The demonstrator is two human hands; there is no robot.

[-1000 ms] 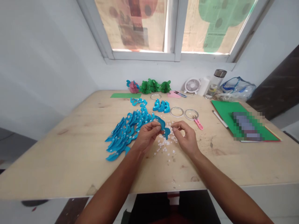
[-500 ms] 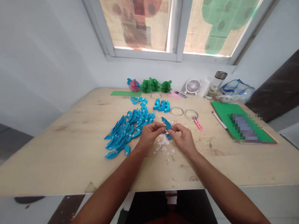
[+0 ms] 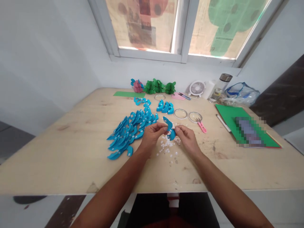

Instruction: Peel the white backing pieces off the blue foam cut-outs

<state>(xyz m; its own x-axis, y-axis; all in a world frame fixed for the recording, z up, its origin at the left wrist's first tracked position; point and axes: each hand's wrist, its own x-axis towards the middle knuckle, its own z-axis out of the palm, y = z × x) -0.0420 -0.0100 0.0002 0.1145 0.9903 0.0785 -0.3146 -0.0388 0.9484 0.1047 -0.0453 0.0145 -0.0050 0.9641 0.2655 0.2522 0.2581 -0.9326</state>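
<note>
My left hand [image 3: 154, 134] pinches a curved blue paper piece [image 3: 171, 135] at its middle, above the table. The piece carries small white squares. My right hand [image 3: 187, 136] is closed, thumb and finger pressed together at the piece's right edge; what lies between these fingertips is too small to make out. Beneath both hands are scattered tiny white paper bits [image 3: 167, 144]. To the left spreads a large pile of similar blue paper pieces [image 3: 129, 128], many with white squares. Behind my hands is a smaller group of blue pieces [image 3: 165, 107].
Tape rolls [image 3: 180, 113] and pink thread snips [image 3: 201, 125] lie right of centre. A pen [image 3: 223, 123] and green sheets [image 3: 228, 110] are farther right. Along the wall stand green paper figures [image 3: 158, 86], a small fan [image 3: 197, 88] and a bottle [image 3: 220, 87].
The right fingers have shifted from the front of the blue piece to its right edge. More of the piece's lower part now shows. The camera view has shifted slightly.
</note>
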